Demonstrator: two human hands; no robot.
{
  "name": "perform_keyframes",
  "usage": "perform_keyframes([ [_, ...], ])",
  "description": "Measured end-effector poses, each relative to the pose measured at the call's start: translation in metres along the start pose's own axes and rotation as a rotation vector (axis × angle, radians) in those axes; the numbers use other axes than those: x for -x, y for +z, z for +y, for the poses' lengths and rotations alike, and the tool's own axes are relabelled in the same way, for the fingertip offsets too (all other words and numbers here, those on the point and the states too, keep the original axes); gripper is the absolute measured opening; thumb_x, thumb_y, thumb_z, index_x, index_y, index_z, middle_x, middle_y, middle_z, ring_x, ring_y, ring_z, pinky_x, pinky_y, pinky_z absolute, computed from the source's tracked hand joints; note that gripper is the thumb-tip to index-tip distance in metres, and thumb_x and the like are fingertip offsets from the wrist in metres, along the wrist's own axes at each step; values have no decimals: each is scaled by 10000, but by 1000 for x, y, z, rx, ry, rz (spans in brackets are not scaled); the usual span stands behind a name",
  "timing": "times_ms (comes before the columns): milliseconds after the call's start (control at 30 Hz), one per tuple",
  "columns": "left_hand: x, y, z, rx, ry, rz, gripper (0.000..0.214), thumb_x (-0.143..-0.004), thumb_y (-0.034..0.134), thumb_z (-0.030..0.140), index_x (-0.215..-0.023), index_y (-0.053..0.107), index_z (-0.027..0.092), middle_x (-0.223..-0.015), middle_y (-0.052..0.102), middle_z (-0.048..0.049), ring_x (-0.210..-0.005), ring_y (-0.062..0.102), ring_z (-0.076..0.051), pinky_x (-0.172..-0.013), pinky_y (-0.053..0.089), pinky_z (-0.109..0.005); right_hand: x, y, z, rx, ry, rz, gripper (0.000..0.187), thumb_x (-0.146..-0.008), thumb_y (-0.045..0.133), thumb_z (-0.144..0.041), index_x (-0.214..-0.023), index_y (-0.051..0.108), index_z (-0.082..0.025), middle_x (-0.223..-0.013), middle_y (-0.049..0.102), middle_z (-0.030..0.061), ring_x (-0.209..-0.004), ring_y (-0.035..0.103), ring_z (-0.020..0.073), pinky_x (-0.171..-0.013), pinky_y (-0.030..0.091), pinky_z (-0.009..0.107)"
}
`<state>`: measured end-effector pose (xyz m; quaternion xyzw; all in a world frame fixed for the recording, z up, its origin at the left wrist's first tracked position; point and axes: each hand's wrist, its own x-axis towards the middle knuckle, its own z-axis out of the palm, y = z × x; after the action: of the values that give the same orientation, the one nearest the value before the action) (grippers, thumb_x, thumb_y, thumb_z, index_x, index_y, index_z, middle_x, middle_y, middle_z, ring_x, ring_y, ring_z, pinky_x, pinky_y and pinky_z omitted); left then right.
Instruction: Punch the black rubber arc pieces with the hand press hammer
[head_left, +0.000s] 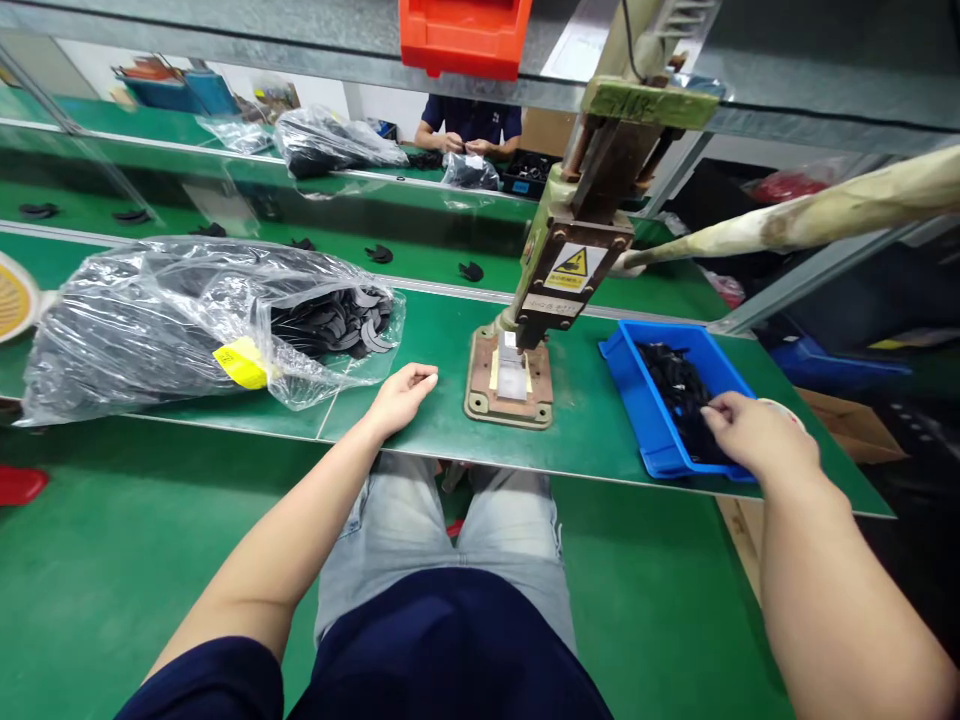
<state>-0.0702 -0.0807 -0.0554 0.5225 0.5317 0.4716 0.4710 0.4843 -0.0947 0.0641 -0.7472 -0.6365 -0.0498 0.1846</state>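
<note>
Nearest: dark shirt (450,650). Left hand (401,398) over bench (589,440), fingers (421,374) loosely closed; right hand (765,438) at black pieces (670,372) in blue bin (628,392), grip indeterminable.

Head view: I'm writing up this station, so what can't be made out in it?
Head view:
Right hand: whether it pinches a piece; the dark parts in the blue bin blend together.
Left hand: its palm, hidden behind the back of the hand.
Clear bag: the pieces deep inside, behind creased, shiny plastic.
Label below the warning sign: its wording, too small.
Lever: its far end, cut off by the right edge.
</note>
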Motion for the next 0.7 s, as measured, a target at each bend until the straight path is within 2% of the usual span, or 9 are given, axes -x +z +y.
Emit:
perform_keyframes([
  [100,11,8,4,-24,95,119,426,-931,734,515,-1194,676,185,-1151,746,-111,-1075,728,-216,-1038,563,-391,25,-11,-35,-27,-33,44,247,-993,581,-382,-915,701,-182,-760,688,100,-642,455,146,-722,340,364],
  [167,26,19,14,-121,244,175,381,-957,724,477,-1217,664,205,-1190,711,-106,-1089,715,-212,-1005,574,-380,49,-8,-71,-90,-126,12,237,-1014,544,-374,-1034,697,-194,-905,726,103,-767,580,164,-783,423,344],
  [200,35,25,21,-175,330,165,352,-967,724,449,-1224,665,216,-1216,699,-106,-1095,709,-212,-997,577,-382,62,-3,-91,-127,-192,-28,228,-1011,556,-382,-1058,695,-207,-945,731,86,-828,622,168,-818,460,331],
  [267,55,37,39,-249,477,65,317,-972,731,391,-1242,673,234,-1232,696,-106,-1082,707,-217,-984,588,-401,85,10,-134,-205,-342,-85,190,-996,590,-395,-1018,685,-232,-935,719,49,-849,636,167,-834,492,319],
  [300,65,43,48,-267,529,-4,317,-972,735,369,-1255,675,241,-1216,706,-105,-1073,710,-222,-980,594,-413,96,17,-154,-278,-499,-93,171,-996,590,-373,-1013,678,-226,-916,710,52,-834,627,175,-808,492,328],
  [400,89,55,69,-290,606,-171,355,-978,732,335,-1319,669,258,-1154,747,-98,-1049,730,-233,-990,601,-447,119,31,-200,-398,-802,-86,144,-1015,560,-335,-1053,646,-226,-905,691,49,-805,596,177,-761,477,334],
  [500,103,58,73,-321,609,-221,299,-992,719,326,-1283,695,266,-1082,781,-88,-986,749,-234,-943,614,-447,128,38,-219,-422,-893,-104,154,-1033,532,-336,-1087,635,-234,-894,679,45,-811,586,183,-760,466,337],
  [700,116,51,61,-341,558,-215,174,-999,719,335,-1164,737,282,-1074,813,-82,-960,762,-236,-894,625,-441,131,46,-220,-400,-937,-117,168,-1044,521,-339,-1083,645,-233,-882,674,41,-809,573,184,-749,447,339],
])
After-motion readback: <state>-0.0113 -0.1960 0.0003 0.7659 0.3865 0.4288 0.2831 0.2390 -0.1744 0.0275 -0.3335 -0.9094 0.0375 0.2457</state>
